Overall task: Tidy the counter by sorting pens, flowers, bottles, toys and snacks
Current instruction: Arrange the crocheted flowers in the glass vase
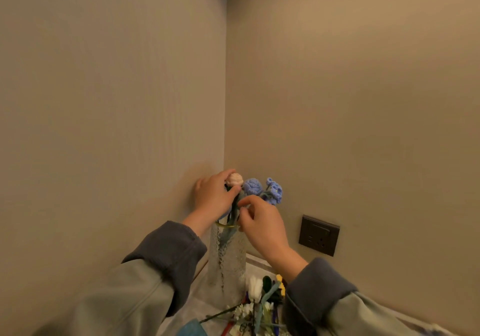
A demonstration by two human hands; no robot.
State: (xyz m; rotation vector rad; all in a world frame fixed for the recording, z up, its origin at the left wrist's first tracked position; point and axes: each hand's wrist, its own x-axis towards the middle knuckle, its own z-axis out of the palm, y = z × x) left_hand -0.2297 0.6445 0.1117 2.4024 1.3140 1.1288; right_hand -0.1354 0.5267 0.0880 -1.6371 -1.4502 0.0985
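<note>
In the far corner where the two beige walls meet, a tall clear dimpled glass vase point(227, 263) stands upright on the pale grey counter point(205, 299). It holds three knitted flowers: a cream-pink crocheted bud point(234, 179) on the left, a blue crocheted rose point(253, 186) in the middle and a blue crocheted bell flower point(274, 191) on the right. The left hand point(214, 198) has its fingers curled about the bud, just under its head, and hides the vase's left rim. The right hand point(262, 225) pinches the dark green stems point(235, 206) between thumb and forefinger just above the rim. Nearer, to the right of the vase's foot, lie loose flowers: a white crocheted tulip point(254, 286), a yellow crocheted bloom point(280, 282) and small white daisies point(244, 309), partly hidden by the right grey sleeve point(319, 296). A dark wall socket point(319, 235) sits on the right wall.
</note>
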